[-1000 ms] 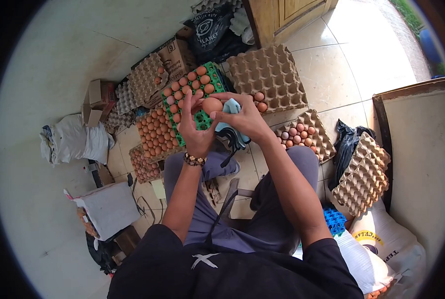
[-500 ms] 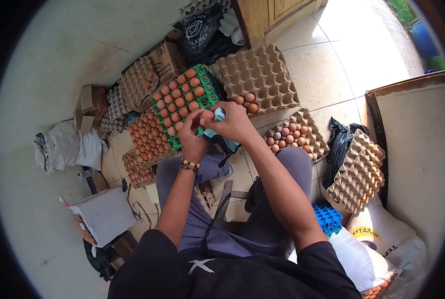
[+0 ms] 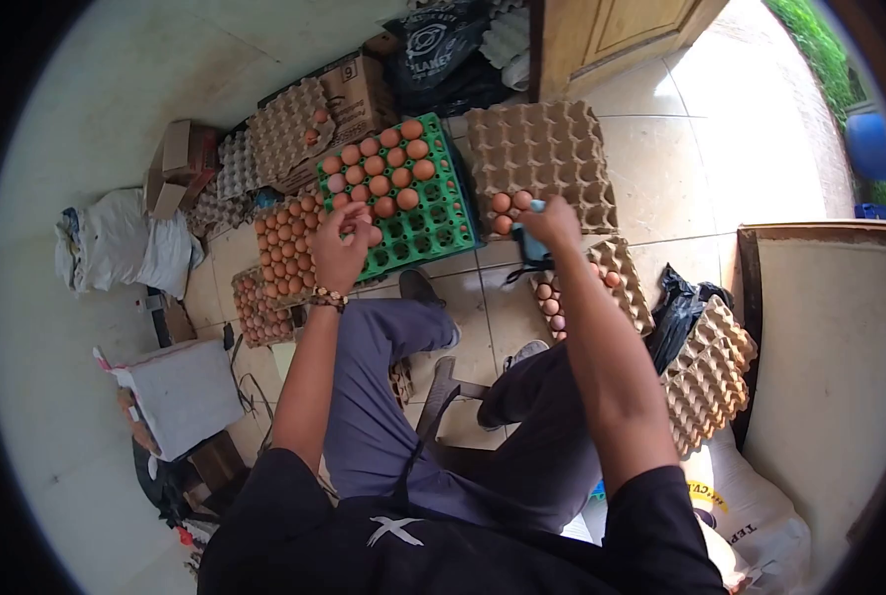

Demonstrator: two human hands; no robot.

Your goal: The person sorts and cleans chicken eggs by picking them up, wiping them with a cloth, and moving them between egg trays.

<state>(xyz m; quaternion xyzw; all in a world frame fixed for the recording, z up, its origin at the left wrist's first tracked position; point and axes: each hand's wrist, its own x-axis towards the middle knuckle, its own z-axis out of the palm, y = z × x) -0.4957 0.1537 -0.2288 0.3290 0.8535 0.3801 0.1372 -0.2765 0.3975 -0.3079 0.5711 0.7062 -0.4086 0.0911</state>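
Observation:
My left hand is closed at the near left side of a green plastic egg tray, its fingers around a brown egg. Brown eggs fill the tray's far and left part, while bare cups show at its near right. My right hand is closed on a light blue cloth, over the near edge of a cardboard egg tray. Beside its fingers, a few brown eggs sit in that tray's near left corner. Whether the right hand also holds an egg is hidden.
Another cardboard tray of eggs lies below my right forearm. Stacked egg trays stand left of the green one. Empty cardboard trays lean beside a black plastic bag at right. A wooden door is at the back.
My hands, together around an egg and the cloth before, have parted. The right moved right to the cardboard tray with the cloth; the left moved left onto the green tray. The view shifted.

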